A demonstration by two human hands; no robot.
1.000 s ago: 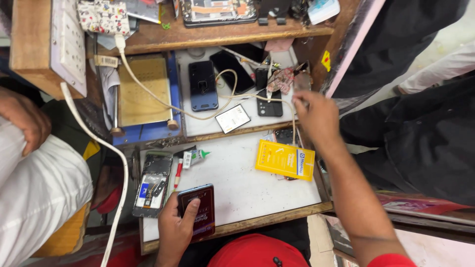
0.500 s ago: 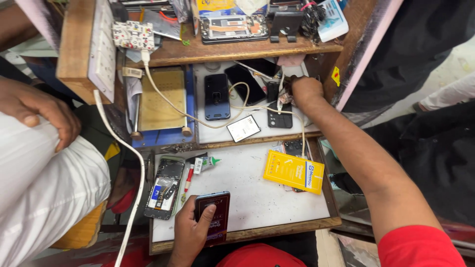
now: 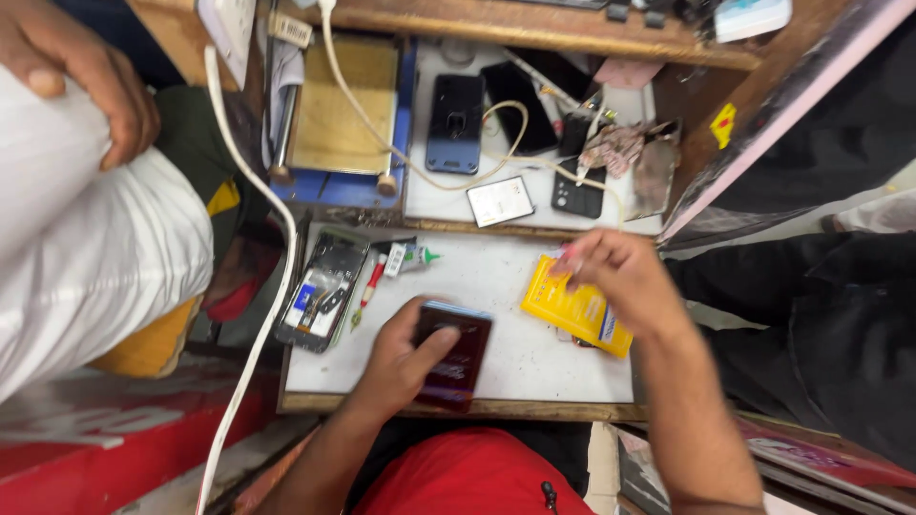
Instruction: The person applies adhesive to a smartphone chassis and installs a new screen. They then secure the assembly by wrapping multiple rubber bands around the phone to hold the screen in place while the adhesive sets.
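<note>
A dark phone [image 3: 456, 355] is gripped by the left hand [image 3: 405, 358] at the board's [image 3: 496, 286] front edge; a small pink item [image 3: 570, 254], blurred, is pinched by the right hand [image 3: 620, 278] above a yellow pack [image 3: 572, 310].

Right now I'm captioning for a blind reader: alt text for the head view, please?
A left hand holds a dark red phone on a white worktop; the right hand hovers over a yellow flat pack.
</note>
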